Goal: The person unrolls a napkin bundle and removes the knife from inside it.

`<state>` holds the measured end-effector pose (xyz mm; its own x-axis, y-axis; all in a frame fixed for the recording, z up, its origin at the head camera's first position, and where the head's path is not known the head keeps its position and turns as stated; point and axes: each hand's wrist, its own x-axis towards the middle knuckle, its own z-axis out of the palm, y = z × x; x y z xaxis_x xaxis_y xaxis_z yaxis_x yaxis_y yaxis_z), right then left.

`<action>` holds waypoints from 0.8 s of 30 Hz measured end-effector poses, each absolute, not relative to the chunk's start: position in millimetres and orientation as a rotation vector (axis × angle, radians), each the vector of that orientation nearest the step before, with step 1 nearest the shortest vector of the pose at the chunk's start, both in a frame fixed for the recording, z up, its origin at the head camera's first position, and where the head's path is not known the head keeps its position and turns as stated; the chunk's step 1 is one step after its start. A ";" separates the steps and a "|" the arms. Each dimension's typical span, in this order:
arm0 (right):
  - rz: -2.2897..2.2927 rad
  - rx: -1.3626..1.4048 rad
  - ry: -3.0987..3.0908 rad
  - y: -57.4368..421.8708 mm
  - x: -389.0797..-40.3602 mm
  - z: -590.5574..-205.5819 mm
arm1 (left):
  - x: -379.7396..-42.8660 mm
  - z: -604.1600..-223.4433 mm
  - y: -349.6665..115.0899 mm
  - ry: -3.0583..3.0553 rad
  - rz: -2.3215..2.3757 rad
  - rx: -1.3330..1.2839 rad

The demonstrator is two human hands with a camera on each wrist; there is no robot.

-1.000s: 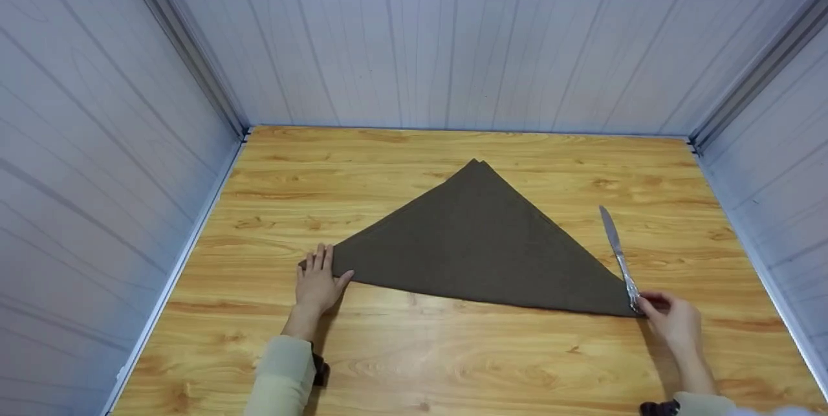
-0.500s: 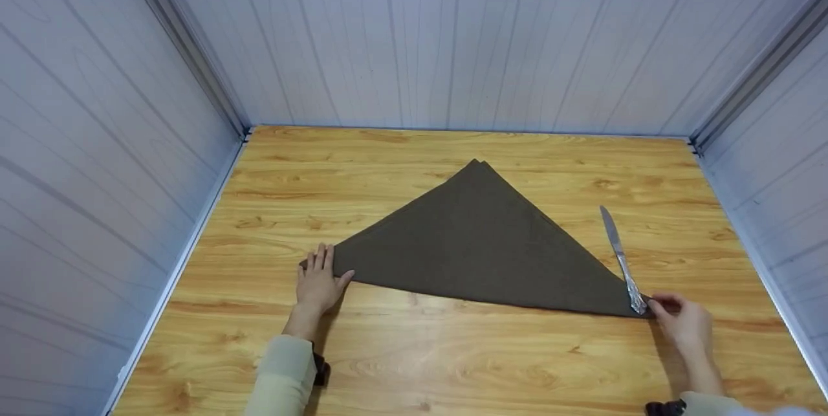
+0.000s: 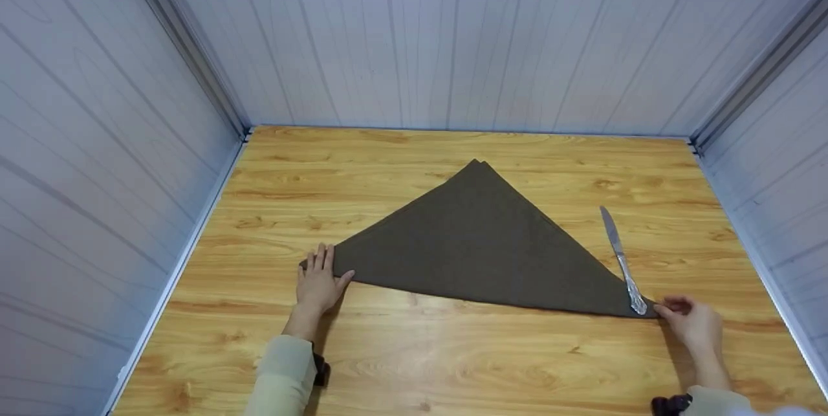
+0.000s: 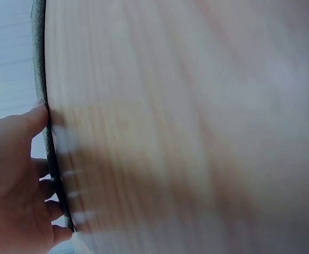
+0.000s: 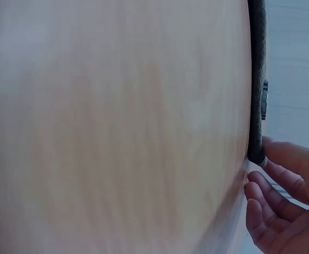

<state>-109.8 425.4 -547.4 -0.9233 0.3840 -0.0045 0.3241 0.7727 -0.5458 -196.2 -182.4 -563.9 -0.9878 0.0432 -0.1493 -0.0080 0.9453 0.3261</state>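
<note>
A dark brown cloth (image 3: 479, 248), perhaps a napkin, lies folded into a flat triangle, its long edge towards the person. My left hand (image 3: 318, 286) rests with extended fingers on the left corner; in the left wrist view the fingertips (image 4: 63, 233) meet the cloth's thin edge (image 4: 39, 53). At the right corner, my right hand (image 3: 695, 328) pinches the tip between thumb and forefinger, the other fingers loosely bent. Just left of it is a silver table knife (image 3: 624, 267), its ornate handle on the cloth and its blade over the wood, pointing away from the person.
The wood-grain table (image 3: 414, 364) is enclosed by pale panelled walls (image 3: 414, 34) at the back and both sides. Bare wood surrounds the cloth. A dark wrist device (image 3: 321, 369) sits at the left cuff, with another at the right cuff.
My right hand has slid a little to the right, away from the knife's handle end, to the tip of the cloth's right corner. The left hand and the knife have hardly moved.
</note>
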 end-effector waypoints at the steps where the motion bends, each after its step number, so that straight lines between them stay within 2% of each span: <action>1: 0.857 -0.582 -2.868 426.5 -110.4 -546.8 | -196.3 -563.9 -182.4 2.945 0.495 0.026; 10: 0.971 -0.568 -2.939 432.1 -116.2 -539.9 | -196.1 -565.1 -183.3 2.936 0.502 0.006; 24: 1.029 -0.484 -2.863 415.3 -135.9 -531.3 | -196.3 -562.5 -182.1 2.932 0.478 0.023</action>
